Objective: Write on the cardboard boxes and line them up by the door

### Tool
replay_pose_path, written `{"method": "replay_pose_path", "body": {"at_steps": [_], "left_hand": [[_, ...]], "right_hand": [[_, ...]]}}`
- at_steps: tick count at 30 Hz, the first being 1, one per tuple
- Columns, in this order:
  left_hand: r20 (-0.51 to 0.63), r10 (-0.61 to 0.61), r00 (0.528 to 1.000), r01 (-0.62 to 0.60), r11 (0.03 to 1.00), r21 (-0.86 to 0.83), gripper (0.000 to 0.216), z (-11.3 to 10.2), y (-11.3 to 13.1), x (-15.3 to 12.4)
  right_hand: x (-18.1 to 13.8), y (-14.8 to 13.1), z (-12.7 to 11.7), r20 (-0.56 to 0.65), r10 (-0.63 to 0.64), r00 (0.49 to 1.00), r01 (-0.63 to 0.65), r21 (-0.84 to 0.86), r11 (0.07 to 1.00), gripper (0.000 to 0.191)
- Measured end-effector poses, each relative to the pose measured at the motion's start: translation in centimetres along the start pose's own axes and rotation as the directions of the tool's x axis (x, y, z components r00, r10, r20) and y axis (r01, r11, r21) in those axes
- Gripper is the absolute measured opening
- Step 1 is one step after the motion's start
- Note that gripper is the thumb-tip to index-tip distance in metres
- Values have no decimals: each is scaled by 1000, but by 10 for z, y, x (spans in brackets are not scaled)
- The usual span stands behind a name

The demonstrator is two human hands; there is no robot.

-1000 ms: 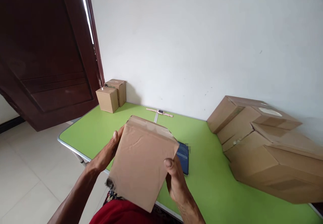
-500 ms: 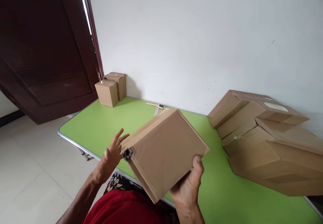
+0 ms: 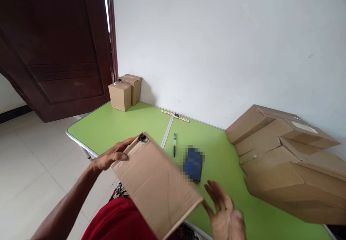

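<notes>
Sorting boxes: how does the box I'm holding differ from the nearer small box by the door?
The held box is flat and tilted; the small box is cubic, upright on the table. The left hand touches the held box, not the small box. Both are brown cardboard.

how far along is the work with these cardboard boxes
Looks done: two small boxes stand closed at the far corner of the table; a pile of larger boxes leans at the right. In hand: the left hand grips a flat cardboard box by its edge, the right hand open beside its corner. Remaining: the pen and blue item lie untouched.
</notes>
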State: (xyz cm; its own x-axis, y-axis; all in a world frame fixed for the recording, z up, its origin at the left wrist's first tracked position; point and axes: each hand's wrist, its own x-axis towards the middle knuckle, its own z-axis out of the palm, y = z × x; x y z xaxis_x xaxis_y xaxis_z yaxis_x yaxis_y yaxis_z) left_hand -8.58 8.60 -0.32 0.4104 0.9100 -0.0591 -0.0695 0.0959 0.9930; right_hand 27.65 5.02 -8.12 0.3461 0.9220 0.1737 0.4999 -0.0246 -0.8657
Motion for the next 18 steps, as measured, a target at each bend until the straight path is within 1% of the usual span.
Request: {"method": "replay_pose_path", "body": {"at_steps": [2,3,4,6,8,10,12,13,15,18], "left_hand": [[98,-68,993,53,987,149,83,-6,15,9],[117,-73,990,45,974,223,77,-6,20,16],[123,-59,991,22,959,283,70,-5,24,24],[134,-14,991,-36,931,364,58,-2,26,42],[182,-20,983,-59,906,419,57,2,21,58],[267,-101,958,-38,881,471,65,3,11,70],[337,-188,922,-10,862,506,72,2,1,75],[355,-215,910,1,856,517,75,1,-4,76],[346,-244,906,21,843,538,74,-1,-9,75],[334,-278,901,34,811,584,68,-3,-5,76]], "right_hand": [[11,-14,-14,152,1,988,-39,247,968,64],[15,-26,-16,205,-6,979,-58,305,950,61],[18,-40,-14,253,-23,967,-60,316,947,59],[23,-67,-1,361,-76,929,-51,329,943,58],[26,-85,16,429,-113,896,-35,323,946,57],[25,-93,31,434,-125,892,-7,289,957,55],[22,-92,39,399,-124,909,23,248,969,51],[20,-91,41,378,-122,918,36,225,974,48],[18,-89,45,327,-130,936,77,171,982,40],[16,-90,53,221,-193,956,181,74,981,28]]}}
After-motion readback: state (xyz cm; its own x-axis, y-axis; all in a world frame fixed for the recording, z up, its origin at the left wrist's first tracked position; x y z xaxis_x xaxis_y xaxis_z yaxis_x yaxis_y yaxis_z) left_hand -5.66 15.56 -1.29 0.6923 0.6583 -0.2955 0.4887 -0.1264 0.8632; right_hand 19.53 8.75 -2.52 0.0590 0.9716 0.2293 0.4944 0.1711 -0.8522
